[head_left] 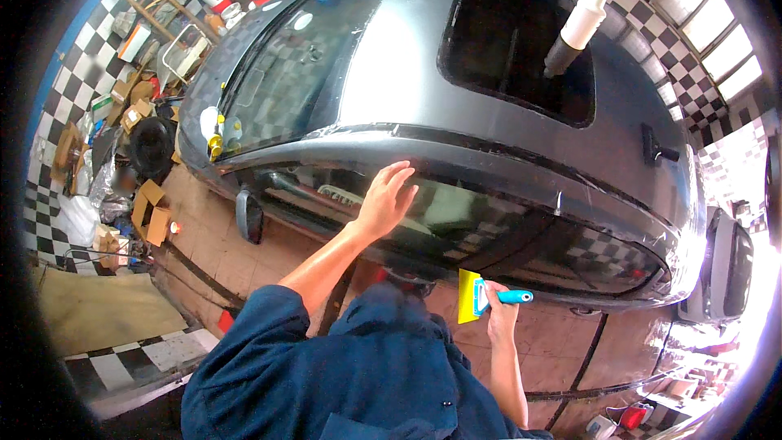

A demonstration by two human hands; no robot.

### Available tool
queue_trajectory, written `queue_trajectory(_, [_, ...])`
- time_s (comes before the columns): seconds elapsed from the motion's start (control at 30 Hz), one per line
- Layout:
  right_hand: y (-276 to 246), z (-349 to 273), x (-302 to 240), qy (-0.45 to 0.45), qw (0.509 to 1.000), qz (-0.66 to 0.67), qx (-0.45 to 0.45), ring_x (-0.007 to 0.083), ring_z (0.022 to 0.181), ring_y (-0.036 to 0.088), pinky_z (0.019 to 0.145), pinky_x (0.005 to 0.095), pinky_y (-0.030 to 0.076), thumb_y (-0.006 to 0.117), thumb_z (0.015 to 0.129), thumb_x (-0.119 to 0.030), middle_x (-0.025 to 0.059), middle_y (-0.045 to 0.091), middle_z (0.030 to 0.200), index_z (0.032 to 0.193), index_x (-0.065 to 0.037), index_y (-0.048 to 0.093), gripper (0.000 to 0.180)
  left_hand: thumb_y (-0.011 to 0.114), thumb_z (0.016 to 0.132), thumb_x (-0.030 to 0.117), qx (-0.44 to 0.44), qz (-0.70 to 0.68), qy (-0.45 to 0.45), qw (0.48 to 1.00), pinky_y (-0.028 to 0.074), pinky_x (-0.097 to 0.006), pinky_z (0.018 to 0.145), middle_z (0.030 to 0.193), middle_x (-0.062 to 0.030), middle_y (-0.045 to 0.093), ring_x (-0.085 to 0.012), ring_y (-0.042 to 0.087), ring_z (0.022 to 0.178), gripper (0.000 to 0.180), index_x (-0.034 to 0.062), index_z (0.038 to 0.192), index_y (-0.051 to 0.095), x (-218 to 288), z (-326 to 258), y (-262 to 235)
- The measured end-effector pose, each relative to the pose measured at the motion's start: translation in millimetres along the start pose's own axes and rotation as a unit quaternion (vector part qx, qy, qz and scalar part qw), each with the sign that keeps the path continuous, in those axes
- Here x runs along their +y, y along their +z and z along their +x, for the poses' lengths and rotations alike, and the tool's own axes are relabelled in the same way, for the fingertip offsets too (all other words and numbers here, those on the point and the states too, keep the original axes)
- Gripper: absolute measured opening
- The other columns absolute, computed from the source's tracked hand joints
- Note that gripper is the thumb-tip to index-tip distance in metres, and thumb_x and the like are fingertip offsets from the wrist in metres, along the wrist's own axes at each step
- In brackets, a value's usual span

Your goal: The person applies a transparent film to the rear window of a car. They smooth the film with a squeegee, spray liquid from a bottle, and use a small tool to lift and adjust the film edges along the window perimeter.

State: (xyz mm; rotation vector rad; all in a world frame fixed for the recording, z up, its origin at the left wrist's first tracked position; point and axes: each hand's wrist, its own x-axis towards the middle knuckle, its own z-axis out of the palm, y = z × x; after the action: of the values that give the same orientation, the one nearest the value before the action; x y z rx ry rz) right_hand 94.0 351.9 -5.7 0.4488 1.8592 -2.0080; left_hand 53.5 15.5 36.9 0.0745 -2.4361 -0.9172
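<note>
A dark grey car (pixel 326 147) fills the view in front of me. My left hand (pixel 387 202) is raised by the front side window, near the roof edge, with its fingers stretched out and nothing in them. Whether it touches the car I cannot tell. Lower and to the right, my right hand (pixel 499 314) grips a squeegee with a yellow blade (pixel 468 297) and a blue handle (pixel 515 297). The squeegee is beside the rear side window (pixel 562 265), apart from the glass. A white spray bottle (pixel 585 18) stands on the dark sunroof (pixel 513 41).
The side mirror (pixel 249 216) juts out at my left. A yellow-capped bottle (pixel 215 145) is at the windshield's near corner. Cardboard boxes (pixel 151 212), a black tyre (pixel 151 148) and other clutter line the left wall. Another vehicle (pixel 721 265) stands at the far right.
</note>
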Motion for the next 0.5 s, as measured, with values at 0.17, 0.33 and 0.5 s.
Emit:
queue_trajectory(0.17, [38.6,15.0,-50.8,-0.03,0.997,-0.019,-0.071,0.013,0.087,0.06,0.082,0.0271,0.046,0.069,0.081,-0.006,0.0055,0.065,0.095,0.102,0.002,0.064,0.023,0.061,0.085,0.008,0.085,0.04,-0.015,0.995,0.038,-0.04,0.099,0.123,-0.0164,0.051,-0.033,0.047,0.116,0.03,0.0014,0.114,0.055,-26.0,0.2,-9.4])
queue_trajectory(0.33, [91.6,61.6,-130.3,-0.153,0.976,-0.1,-0.118,0.0125,0.09,0.058,0.082,0.0266,0.045,0.068,0.083,-0.01,0.0053,0.064,0.098,0.105,0.0,0.063,0.025,0.054,0.089,0.009,0.294,0.139,-0.101,0.94,0.035,-0.042,0.099,0.118,-0.0179,0.054,-0.0331,0.049,0.113,0.021,0.0009,0.108,0.058,-148.3,-2.8,-57.4])
queue_trajectory(0.5, [179.6,135.1,-209.1,-0.3,0.941,-0.092,-0.127,0.0094,0.081,0.059,0.076,0.0248,0.046,0.068,0.084,-0.011,0.0021,0.065,0.09,0.1,0.0,0.066,0.02,0.053,0.092,0.02,0.319,0.166,-0.167,0.918,0.036,-0.04,0.097,0.118,-0.0162,0.055,-0.0321,0.049,0.113,0.026,0.0017,0.109,0.058,-265.6,-1.3,-100.6])
